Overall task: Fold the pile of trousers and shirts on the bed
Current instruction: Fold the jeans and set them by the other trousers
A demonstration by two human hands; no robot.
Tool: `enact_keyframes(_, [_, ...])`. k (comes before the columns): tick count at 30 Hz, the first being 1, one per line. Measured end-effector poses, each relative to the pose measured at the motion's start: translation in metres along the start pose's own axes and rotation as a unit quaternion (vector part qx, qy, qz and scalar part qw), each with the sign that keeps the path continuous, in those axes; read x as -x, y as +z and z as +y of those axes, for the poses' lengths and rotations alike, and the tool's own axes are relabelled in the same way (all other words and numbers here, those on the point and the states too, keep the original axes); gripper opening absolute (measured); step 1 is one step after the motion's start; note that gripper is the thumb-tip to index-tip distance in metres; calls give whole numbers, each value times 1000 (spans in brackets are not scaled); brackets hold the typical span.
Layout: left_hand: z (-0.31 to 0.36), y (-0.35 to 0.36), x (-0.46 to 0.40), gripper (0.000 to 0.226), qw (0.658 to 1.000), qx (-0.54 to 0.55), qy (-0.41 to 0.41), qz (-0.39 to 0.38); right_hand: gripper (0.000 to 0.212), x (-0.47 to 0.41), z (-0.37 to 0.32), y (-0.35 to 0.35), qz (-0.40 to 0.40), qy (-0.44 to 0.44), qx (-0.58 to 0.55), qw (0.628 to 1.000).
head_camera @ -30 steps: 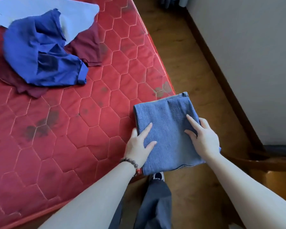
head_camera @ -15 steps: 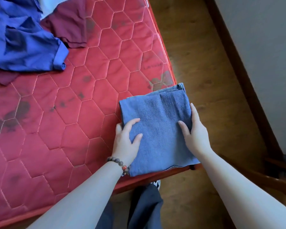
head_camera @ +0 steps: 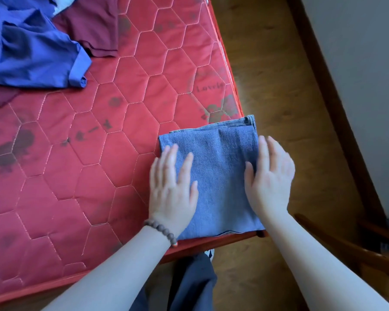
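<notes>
A pair of blue denim trousers [head_camera: 218, 167], folded into a neat rectangle, lies on the near right corner of the red quilted mattress [head_camera: 94, 180]. My left hand [head_camera: 172, 189] lies flat on its left edge with fingers straight. At the right edge my right hand [head_camera: 268, 178] rests with fingers straight, partly over the side of the fold. Unfolded clothes sit at the far left: a bright blue garment [head_camera: 29, 48] on top of a maroon one [head_camera: 94, 25].
The mattress ends just right of the folded trousers, with wooden floor [head_camera: 263, 70] beyond and a grey wall [head_camera: 355, 63] further right. A wooden piece of furniture [head_camera: 350, 250] stands at the lower right. My dark trouser leg [head_camera: 189, 286] shows below the bed edge.
The folded denim has been slid from overhanging the bed's corner onto the mattress. Both hands went from gripping its edges to lying flat on it. The view tilted down and closer.
</notes>
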State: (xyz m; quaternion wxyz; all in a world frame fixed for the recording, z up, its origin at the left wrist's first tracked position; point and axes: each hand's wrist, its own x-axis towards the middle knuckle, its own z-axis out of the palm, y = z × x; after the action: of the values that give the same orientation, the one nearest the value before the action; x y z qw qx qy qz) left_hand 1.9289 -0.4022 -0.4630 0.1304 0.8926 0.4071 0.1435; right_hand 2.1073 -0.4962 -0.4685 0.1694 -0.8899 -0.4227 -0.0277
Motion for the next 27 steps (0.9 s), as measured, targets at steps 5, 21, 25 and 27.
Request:
enact_keyframes(5, [0,32,-18,82,986,-100,37,-129,56,-18,-1,27,-74,-201,74,974])
enact_keyframes(21, [-33,65,-30,81,989,-2,33,-144,64,-29,24,60,-150,-152,-23,977])
enact_keyframes(25, [-26,42,-24,75,990,-1,13,-141,64,-24,10,42,-137,-132,56,980])
enact_keyframes(27, [-19,33,-2,75,993,-32,11,-111,64,-3,-3,35,-96,-131,48,986])
